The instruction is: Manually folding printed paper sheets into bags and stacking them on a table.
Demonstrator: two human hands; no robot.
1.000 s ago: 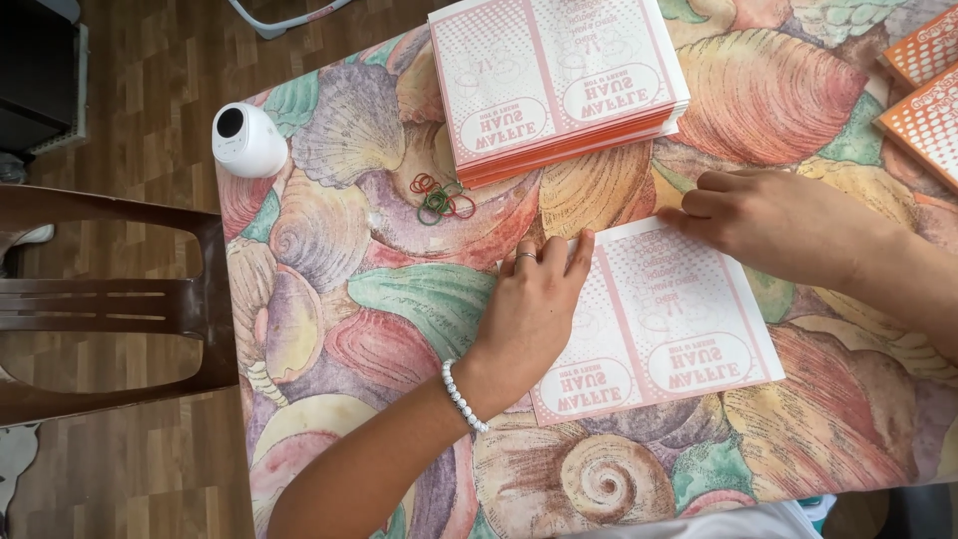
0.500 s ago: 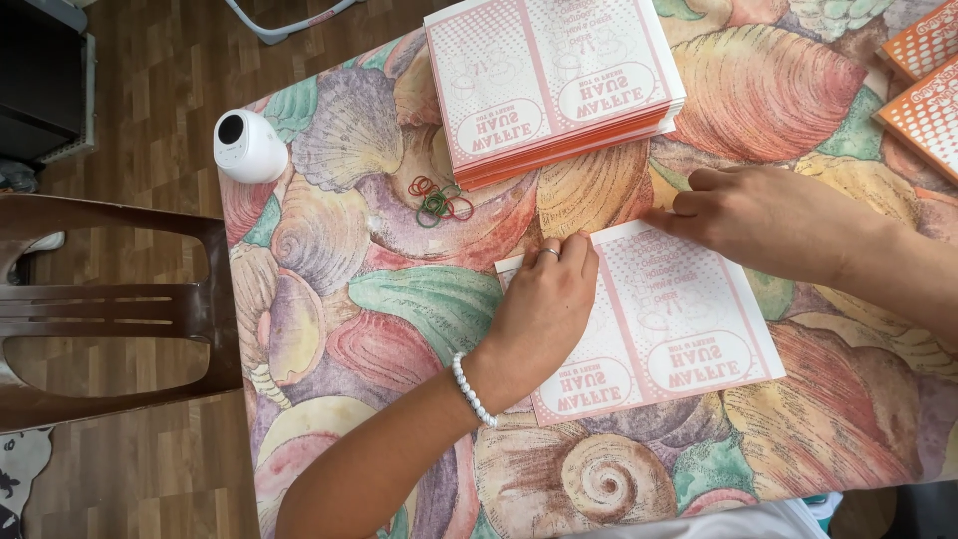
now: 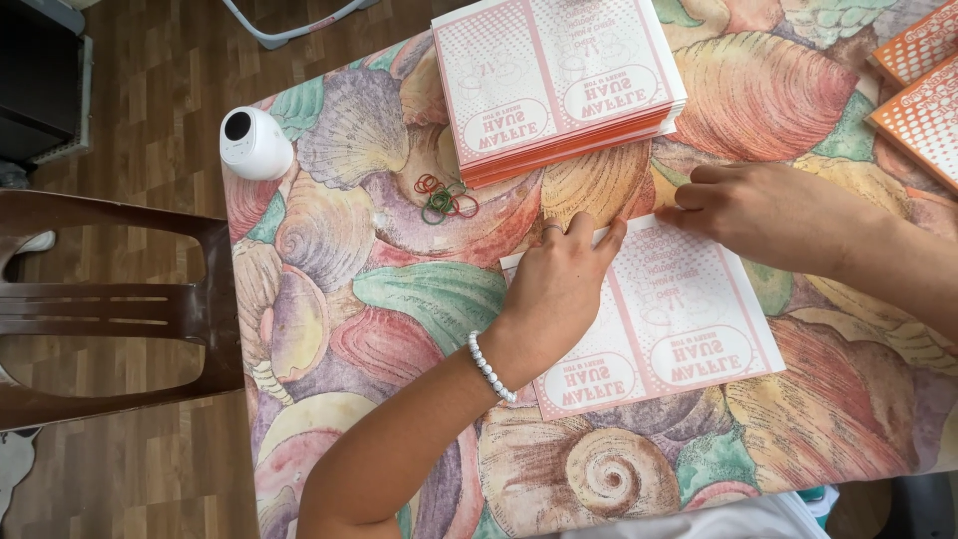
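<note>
A flat white-and-pink printed paper sheet (image 3: pixel 689 329) lies on the shell-patterned tablecloth (image 3: pixel 399 289). My left hand (image 3: pixel 559 289), with a white bead bracelet on the wrist, presses down on the sheet's far left part, fingertips at its top edge. My right hand (image 3: pixel 768 215) rests on the sheet's far right corner, fingers curled and pinching at the edge. A stack of the same printed sheets (image 3: pixel 559 85) sits just beyond both hands.
Several coloured rubber bands (image 3: pixel 444 200) lie left of the stack. A small white round device (image 3: pixel 254 145) stands at the table's left corner. Orange patterned sheets (image 3: pixel 923 90) lie at the far right. A brown chair (image 3: pixel 110 309) stands left of the table.
Both hands have shifted slightly along the sheet's far edge; the left hand's fingers have crept toward the top edge. The sheet stays flat in the same place.
</note>
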